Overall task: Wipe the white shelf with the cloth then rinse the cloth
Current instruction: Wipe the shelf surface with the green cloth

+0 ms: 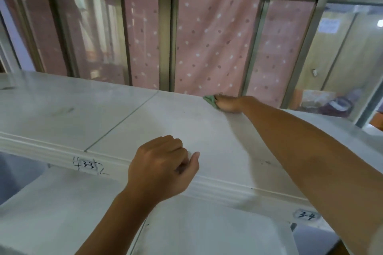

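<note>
The white shelf (pixel 170 118) spans the view, its top made of panels with a seam running from front to back. A small green cloth (pixel 209 100) lies at the shelf's far edge. My right hand (pixel 229 104) reaches across the shelf and holds the cloth down on the surface, covering most of it. My left hand (pixel 163 163) rests on the shelf's front edge with its fingers curled and the thumb out, holding nothing.
Behind the shelf stands a metal-framed window (pixel 165 35) with a pink dotted curtain (pixel 211 45). Handwritten labels "3-3" (pixel 88 164) and "3-4" (pixel 306 215) mark the front rail. A lower white shelf level (pixel 62 203) shows beneath. A room interior shows at far right.
</note>
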The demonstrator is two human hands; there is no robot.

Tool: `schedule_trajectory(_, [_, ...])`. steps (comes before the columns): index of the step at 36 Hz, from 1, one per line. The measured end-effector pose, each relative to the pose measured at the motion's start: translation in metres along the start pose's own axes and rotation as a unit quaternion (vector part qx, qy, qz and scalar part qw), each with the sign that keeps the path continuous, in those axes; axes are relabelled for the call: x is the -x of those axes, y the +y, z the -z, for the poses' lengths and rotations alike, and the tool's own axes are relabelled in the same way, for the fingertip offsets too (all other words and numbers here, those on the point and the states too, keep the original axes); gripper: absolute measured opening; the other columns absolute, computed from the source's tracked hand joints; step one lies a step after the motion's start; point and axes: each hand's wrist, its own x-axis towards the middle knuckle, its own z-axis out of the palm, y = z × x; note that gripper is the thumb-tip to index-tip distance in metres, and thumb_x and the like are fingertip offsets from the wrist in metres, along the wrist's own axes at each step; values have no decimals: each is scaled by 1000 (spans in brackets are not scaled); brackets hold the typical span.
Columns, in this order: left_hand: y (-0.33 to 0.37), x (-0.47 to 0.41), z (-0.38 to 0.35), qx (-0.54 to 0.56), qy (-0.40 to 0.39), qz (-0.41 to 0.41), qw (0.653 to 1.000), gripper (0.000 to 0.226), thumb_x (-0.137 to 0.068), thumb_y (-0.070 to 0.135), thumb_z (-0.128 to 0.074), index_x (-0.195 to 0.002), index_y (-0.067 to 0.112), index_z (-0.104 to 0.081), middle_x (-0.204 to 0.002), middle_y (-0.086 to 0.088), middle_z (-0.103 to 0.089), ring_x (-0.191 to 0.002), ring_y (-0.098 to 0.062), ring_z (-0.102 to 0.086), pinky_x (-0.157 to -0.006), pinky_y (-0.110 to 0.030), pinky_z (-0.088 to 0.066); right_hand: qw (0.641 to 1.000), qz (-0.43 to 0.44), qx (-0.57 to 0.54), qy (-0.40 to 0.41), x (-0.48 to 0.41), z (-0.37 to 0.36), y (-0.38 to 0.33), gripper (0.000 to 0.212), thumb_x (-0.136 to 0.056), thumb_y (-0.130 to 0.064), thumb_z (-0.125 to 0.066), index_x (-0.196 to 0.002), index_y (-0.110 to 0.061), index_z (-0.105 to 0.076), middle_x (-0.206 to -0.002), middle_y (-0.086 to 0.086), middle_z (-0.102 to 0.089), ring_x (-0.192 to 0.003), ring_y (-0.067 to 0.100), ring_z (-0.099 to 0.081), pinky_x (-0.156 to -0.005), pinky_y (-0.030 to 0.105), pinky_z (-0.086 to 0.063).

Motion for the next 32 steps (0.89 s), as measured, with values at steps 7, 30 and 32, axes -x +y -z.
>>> schedule_trajectory(7, [0, 1, 1, 4, -16, 3, 1000, 48, -86, 18, -68, -46, 14, -42, -49, 1, -38, -46, -15, -30, -47, -25, -23, 980, 186, 57, -36, 110, 6, -120, 61, -106, -51, -9, -159, -24, 7, -167, -6, 8, -153, 11, 8, -112, 20, 6])
schedule_trajectory(30, [2, -1, 4, 50, -14, 37, 998, 50, -88, 16, -64, -46, 14, -36, -48, 0, -34, -46, -19, -29, -43, -31, -24, 994, 101, 34, -30, 97, 17, -118, 66, -101, -62, -4, -159, -31, -1, -168, -6, 2, -154, 17, 0, -121, 38, 4])
schedule_trajectory(32, [3, 0, 4, 53, -15, 39, 998, 50, -87, 16, -64, -46, 14, -36, -49, 0, -34, -46, -19, -30, -43, -32, -25, 997, 52, 35, -50, 72, 21, -124, 73, -97, -68, -3, -159, -30, 3, -168, -7, 2, -154, 20, 0, -122, 46, 3])
